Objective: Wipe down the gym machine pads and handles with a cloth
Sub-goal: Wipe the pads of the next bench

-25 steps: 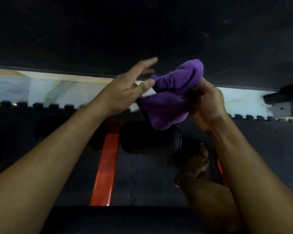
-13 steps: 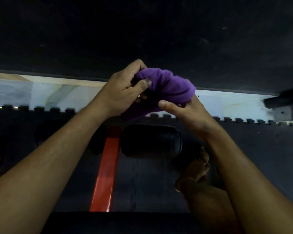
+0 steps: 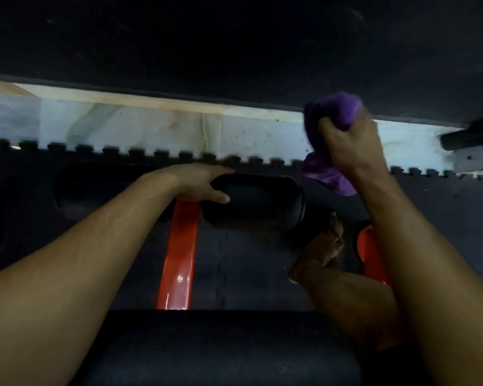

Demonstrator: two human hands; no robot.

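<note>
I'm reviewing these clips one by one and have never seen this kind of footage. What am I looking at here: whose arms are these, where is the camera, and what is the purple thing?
The camera sits on a person's head and looks forward and down, so the two bare arms reaching in from the bottom are the wearer's own. The right hand is closed around a bunched purple cloth, raised in the air and touching no part of the machine. The left hand rests on a black roller pad of a gym machine, fingers curled over its end. That pad sits at the far end of an orange bar. The dark cushion along the bottom is another pad. The person's bare foot stands on dark floor mats. The picture is dim and blurred.
</note>
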